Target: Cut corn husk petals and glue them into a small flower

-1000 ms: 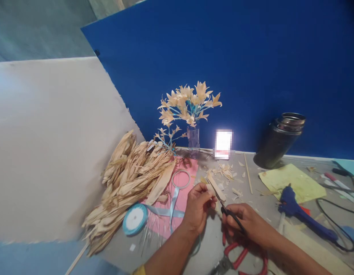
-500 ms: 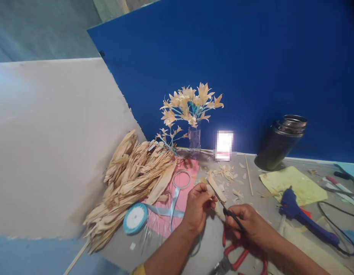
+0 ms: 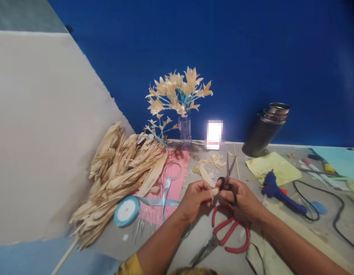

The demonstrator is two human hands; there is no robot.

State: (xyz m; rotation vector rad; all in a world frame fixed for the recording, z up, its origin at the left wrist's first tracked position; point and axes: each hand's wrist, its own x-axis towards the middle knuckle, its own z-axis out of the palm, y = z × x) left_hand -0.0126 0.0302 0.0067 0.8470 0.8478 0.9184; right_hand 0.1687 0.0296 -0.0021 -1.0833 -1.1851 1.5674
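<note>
My left hand (image 3: 194,200) is closed, pinching a small pale piece of dried husk (image 3: 214,191) between thumb and fingers. In my right hand (image 3: 244,198) are black-handled scissors (image 3: 229,169), their blades parted and pointing away from me. The fingertips of both hands meet near the husk piece. Just beyond them lies a longer husk strip (image 3: 206,173), with a heap of husk scraps (image 3: 215,160) behind it. Red-handled scissors (image 3: 242,238) rest on the table below my hands.
At left are a bundle of dried husks (image 3: 128,172), a blue ribbon roll (image 3: 127,211) and pink paper (image 3: 181,168). Husk flowers stand in a clear vase (image 3: 184,131). To the right are a dark flask (image 3: 264,131), yellow paper (image 3: 275,168) and a blue glue gun (image 3: 282,194) with its cable.
The scissors have swung from pointing left at the husk piece to pointing upward, away from it. My right hand has turned and come closer to my left. The whole view has shifted.
</note>
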